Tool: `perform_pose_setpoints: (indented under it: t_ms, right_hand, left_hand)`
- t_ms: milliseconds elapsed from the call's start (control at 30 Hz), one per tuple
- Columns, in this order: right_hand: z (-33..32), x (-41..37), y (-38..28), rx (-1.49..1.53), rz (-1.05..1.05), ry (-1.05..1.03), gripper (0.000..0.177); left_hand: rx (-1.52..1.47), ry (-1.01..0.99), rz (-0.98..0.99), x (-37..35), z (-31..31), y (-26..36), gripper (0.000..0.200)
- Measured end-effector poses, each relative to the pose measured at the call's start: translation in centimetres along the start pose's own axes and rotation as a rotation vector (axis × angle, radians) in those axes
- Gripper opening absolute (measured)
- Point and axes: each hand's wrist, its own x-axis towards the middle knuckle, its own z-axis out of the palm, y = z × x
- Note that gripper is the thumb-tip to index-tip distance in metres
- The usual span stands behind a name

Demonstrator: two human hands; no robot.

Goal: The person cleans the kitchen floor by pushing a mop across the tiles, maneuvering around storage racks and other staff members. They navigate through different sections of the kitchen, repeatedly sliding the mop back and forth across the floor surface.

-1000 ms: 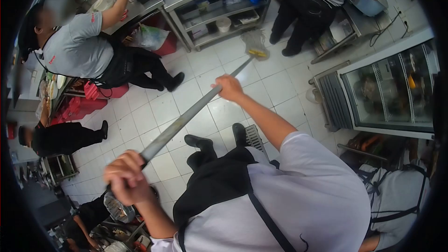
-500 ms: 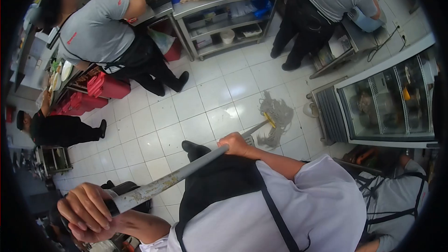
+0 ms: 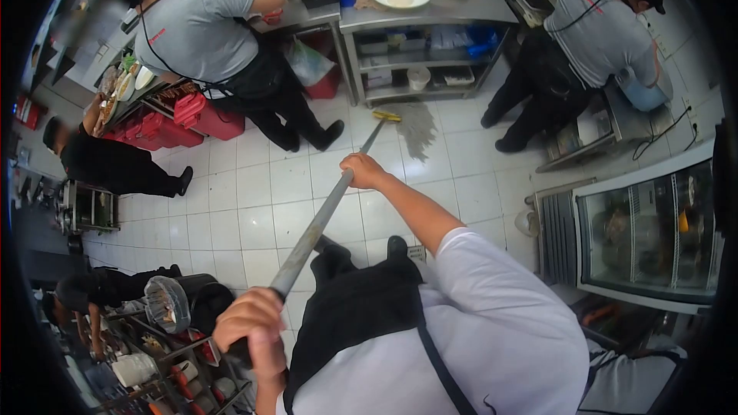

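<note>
Co-worker (image 3: pixel 204 38) stands at counter, upper left of frame. Left hand (image 3: pixel 252 324), lower left, fingers clamped round top end of mop (image 3: pixel 317 223); right hand (image 3: pixel 363 171), near centre, fingers wrapped round its pole. Mop's strands (image 3: pixel 417 129) spread on tiles (image 3: pixel 334 134), upper centre, near steel table (image 3: pixel 430 21).

You wear a pale short-sleeved shirt (image 3: pixel 511 323) with a small dark curved mark (image 3: pixel 489 402) at bottom right of centre, a black apron (image 3: pixel 357 319) with a narrow strap (image 3: pixel 446 369), and dark footwear (image 3: pixel 397 248) near centre.
</note>
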Motion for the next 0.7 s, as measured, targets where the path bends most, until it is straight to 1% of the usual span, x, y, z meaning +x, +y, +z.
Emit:
perform_pose_setpoints:
  t_ms: [33,100,167,233,300,333,367,400,433,467,500,533,567,600,633,667,700]
  right_hand:
    - [-0.1,0.7,0.6,0.005,-0.004,-0.02,0.014]
    - [-0.5,1.2,0.1,0.017,-0.006,-0.057,0.015]
    - [-0.3,1.1,-1.5,0.058,0.022,-0.006,0.014]
    - [-0.1,0.7,-4.1,0.097,0.062,0.004,0.014]
    - [-0.7,-0.1,-7.4,0.184,0.069,-0.005,0.015]
    - [-0.4,-0.7,-9.0,0.206,0.064,-0.003,0.015]
    - [-0.1,-1.5,-10.5,0.227,0.06,-0.005,0.015]
    - [0.2,-2.6,-12.3,0.271,0.006,-0.003,0.013]
    - [0.2,-3.8,-14.1,0.314,-0.048,-0.003,0.013]
    - [-0.5,-5.1,-16.6,0.384,-0.073,-0.089,0.012]
    - [-1.1,-6.1,-18.7,0.456,-0.099,-0.176,0.01]
    - [-0.9,-7.0,-19.7,0.467,-0.191,-0.294,0.01]
    - [-0.7,-7.6,-20.4,0.48,-0.282,-0.413,0.01]
    - [-0.5,-7.7,-21.0,0.526,-0.296,-0.473,0.009]
    - [-0.4,-7.6,-21.1,0.513,-0.296,-0.479,0.008]
    - [-0.3,-7.0,-21.1,0.501,-0.297,-0.485,0.007]
    - [-0.2,-6.5,-21.0,0.486,-0.303,-0.49,0.006]
  left_hand:
    - [0.069,-0.072,-0.025,0.0,0.5,-0.5,0.026]
    - [0.086,-0.056,0.026,0.8,-0.1,-0.6,0.02]
    - [0.031,0.024,0.007,2.2,-1.2,0.4,0.023]
    - [0.01,0.082,0.004,4.1,-2.3,2.4,0.029]
    - [-0.02,0.051,0.043,5.9,-3.6,5.2,0.029]
    - [0.002,0.11,0.039,6.4,-3.4,6.9,0.031]
    - [-0.037,0.031,0.086,7.0,-3.7,8.3,0.032]
    - [-0.063,0.029,0.181,7.0,-3.8,9.6,0.028]
    - [-0.025,0.182,0.193,5.6,-5.3,11.3,0.027]
    - [-0.004,0.092,0.167,5.8,-5.9,14.0,0.023]
    - [0.018,0.002,0.142,6.1,-6.3,16.7,0.023]
    - [0.024,-0.33,0.077,7.5,-5.9,19.2,0.034]
    - [0.003,-0.249,0.123,7.7,-5.1,19.3,0.029]
    - [-0.016,-0.168,0.164,7.5,-4.3,19.5,0.026]
    - [-0.034,-0.088,0.202,7.6,-3.9,19.5,0.026]
    - [-0.108,-0.051,0.296,7.5,-4.1,18.4,0.026]
    - [-0.085,-0.061,0.287,7.0,-4.7,18.0,0.025]
